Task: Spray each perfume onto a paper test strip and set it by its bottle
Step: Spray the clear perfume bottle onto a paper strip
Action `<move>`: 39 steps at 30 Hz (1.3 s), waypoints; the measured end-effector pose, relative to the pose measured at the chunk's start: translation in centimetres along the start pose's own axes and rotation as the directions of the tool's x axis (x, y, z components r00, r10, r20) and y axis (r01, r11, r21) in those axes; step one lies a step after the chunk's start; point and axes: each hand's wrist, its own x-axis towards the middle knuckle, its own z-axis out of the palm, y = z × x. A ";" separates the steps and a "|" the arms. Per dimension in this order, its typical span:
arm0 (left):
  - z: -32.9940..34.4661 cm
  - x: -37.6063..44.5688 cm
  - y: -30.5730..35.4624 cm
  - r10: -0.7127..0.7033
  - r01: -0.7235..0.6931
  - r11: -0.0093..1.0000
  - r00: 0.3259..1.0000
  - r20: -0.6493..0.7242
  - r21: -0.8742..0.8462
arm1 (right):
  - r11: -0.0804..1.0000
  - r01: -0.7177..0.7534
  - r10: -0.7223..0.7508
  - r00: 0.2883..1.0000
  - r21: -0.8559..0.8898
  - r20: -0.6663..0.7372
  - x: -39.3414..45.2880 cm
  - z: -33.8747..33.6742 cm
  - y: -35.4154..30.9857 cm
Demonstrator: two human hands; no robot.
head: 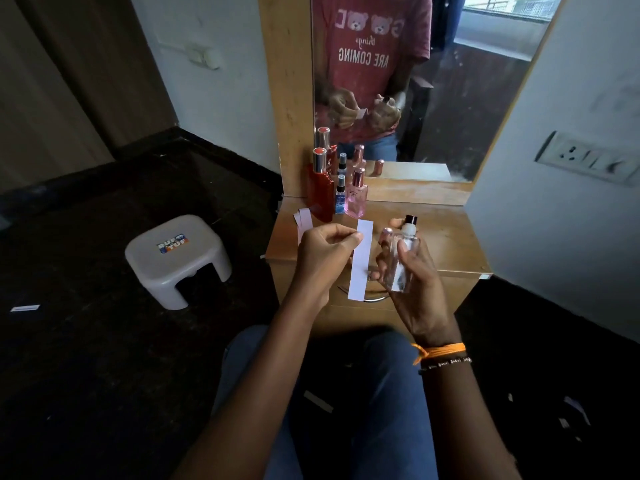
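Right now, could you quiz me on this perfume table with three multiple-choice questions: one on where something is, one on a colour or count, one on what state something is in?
1. Where do the spare paper strips lie?
A. On the stool
B. On the table's left edge, beside the red bottle
C. Inside the drawer

2. How many bottles stand on the table by the mirror?
A. One
B. Three
C. Six

3. What is the left hand doing?
A. Pinching a white test strip
B. Resting flat on the table
C. Holding a cap

Answers:
1. B: they lie next to the red bottle.
2. B: red, small blue and pink.
3. A: fingertips pinch the white test strip, while the right hand grips the clear bottle.
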 end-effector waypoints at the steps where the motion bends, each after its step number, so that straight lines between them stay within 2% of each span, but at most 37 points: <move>1: 0.1 -0.1 0.2 0.007 -0.007 1.000 1.000 0.003 0.004 | 1.000 0.002 -0.002 1.000 0.027 -0.001 0.0 -0.1 0.0; 6: 0.3 -0.5 0.6 0.044 -0.044 0.999 0.999 0.008 0.009 | 0.975 -0.037 0.032 0.999 0.218 0.028 0.1 -0.7 0.2; 11: 0.1 -0.3 0.2 0.041 -0.041 0.999 0.999 0.009 0.004 | 0.968 -0.048 0.032 0.997 0.245 0.068 0.4 -0.9 0.7; 13: 0.1 0.0 0.0 0.033 -0.033 0.999 0.999 0.003 0.008 | 0.987 -0.021 0.016 0.999 0.161 0.029 0.7 -0.9 0.9; 15: 0.1 0.4 0.0 0.024 -0.024 0.999 1.000 0.000 0.033 | 0.989 0.034 -0.038 0.999 -0.142 -0.026 0.9 -0.6 0.7; 17: 0.0 0.8 -0.2 0.016 -0.015 0.999 1.000 -0.011 0.047 | 0.845 0.098 -0.141 0.989 -0.526 -0.042 1.2 -0.2 0.6; 19: 0.0 1.3 -0.2 0.005 -0.004 0.999 1.000 -0.017 0.053 | 0.596 0.153 -0.218 0.976 -0.788 0.024 1.7 0.1 0.5; 21: -0.1 1.7 -0.4 -0.014 0.015 0.998 1.000 -0.014 0.065 | 0.384 0.165 -0.228 0.970 -0.909 0.080 2.1 0.3 0.7; 22: -0.1 1.8 -0.4 -0.021 0.021 0.997 1.000 -0.010 0.069 | 0.318 0.154 -0.222 0.971 -0.936 0.085 2.3 0.3 0.8; 26: -0.1 2.1 -0.6 -0.047 0.047 0.997 0.999 -0.002 0.067 | 0.169 0.102 -0.225 0.972 -0.980 0.062 2.8 0.1 1.3; 35: -0.2 2.6 -1.3 -0.095 0.095 0.995 0.995 0.007 0.020 | 0.164 0.097 -0.224 0.973 -0.982 0.058 3.3 -0.2 2.1; 39: 0.1 3.4 -1.9 -0.082 0.082 0.995 0.997 -0.011 0.057 | 0.251 0.089 -0.279 0.960 -0.964 0.016 3.3 -0.3 2.0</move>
